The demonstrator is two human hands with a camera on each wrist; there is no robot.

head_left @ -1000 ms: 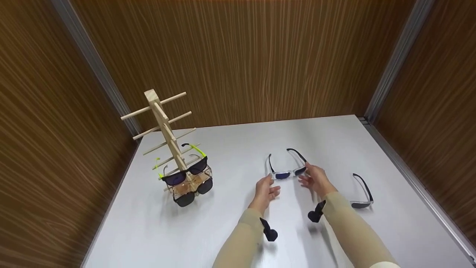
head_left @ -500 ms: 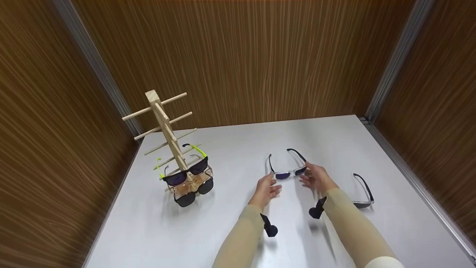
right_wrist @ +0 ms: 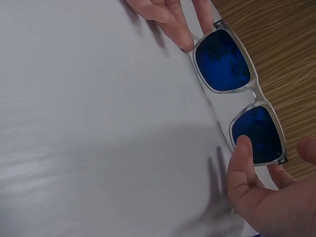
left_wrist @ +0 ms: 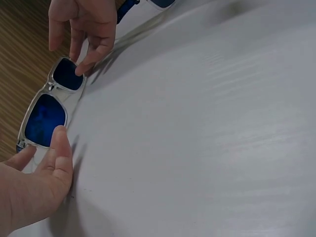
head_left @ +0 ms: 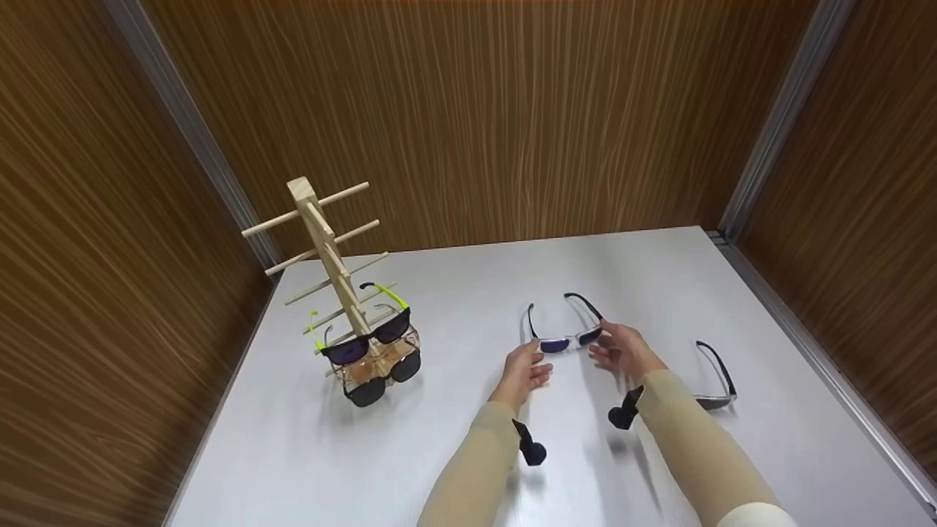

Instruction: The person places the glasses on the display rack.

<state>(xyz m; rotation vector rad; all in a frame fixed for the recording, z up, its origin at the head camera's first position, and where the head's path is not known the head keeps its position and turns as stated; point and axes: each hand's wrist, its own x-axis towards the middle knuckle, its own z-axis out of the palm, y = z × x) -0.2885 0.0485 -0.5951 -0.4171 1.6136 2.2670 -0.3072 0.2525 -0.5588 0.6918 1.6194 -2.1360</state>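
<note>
Somewhat right of the worktop's [head_left: 256, 454] middle are the clear-framed sunglasses [head_left: 574, 342] with blue lenses, their black temples spread and pointing away from the person. Whether the frame touches the surface or hangs just above it, I cannot tell. Its long axis runs side to side, bridging the gap between the hands, so neither hand is nearer: the left hand [head_left: 520, 375] pinches the left outer corner between thumb and finger, its other fingers loose, and the right hand [head_left: 624, 351] pinches the opposite corner, thumb on the front of the lens and fingers behind.

Beyond the right hand, partly hidden by the sleeve [head_left: 692, 439], lies a second pair of sunglasses [head_left: 714, 402], a black temple pointing backward. Well apart on the left hand's side stands a wooden display rack [head_left: 320, 230]; black sunglasses with yellow-green temples [head_left: 366, 345] hang on it, above a dark-lensed pair [head_left: 367, 392].
</note>
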